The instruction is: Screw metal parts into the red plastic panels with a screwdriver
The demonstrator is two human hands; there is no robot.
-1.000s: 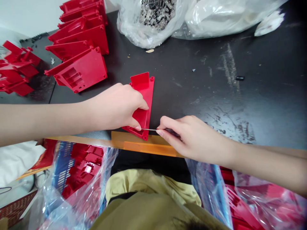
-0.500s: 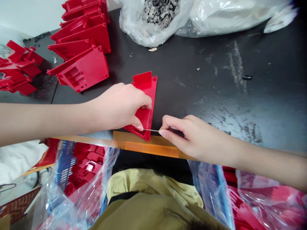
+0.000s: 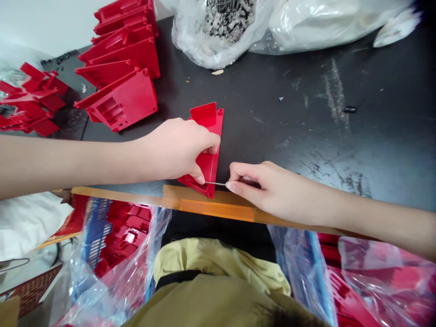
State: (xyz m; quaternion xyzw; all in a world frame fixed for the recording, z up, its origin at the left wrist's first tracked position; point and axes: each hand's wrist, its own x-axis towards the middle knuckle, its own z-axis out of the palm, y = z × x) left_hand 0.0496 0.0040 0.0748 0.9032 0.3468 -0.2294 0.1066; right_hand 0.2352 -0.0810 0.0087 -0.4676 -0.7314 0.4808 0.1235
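A red plastic housing (image 3: 211,159) lies on the black table (image 3: 272,127), its lower end close to the front edge. My left hand (image 3: 184,147) grips it from the left, with fingertips at its right side and thumb near the lower end. My right hand (image 3: 262,186) is closed in a pinch around a thin metal rod (image 3: 216,183). The rod points left across the housing's lower part, and its tip reaches my left thumb. What the tip touches there is hidden by the thumb.
Red housings (image 3: 126,97) stand in a row at the back left, beside a heap of smaller red parts (image 3: 37,100). A plastic bag (image 3: 190,45) of metal clips sits at the back. Orange tape (image 3: 218,206) lines the table edge. Blue crates (image 3: 97,227) with red parts stand below.
Both hands, the housing and the rod keep nearly the same pose. The whole view has shifted slightly.
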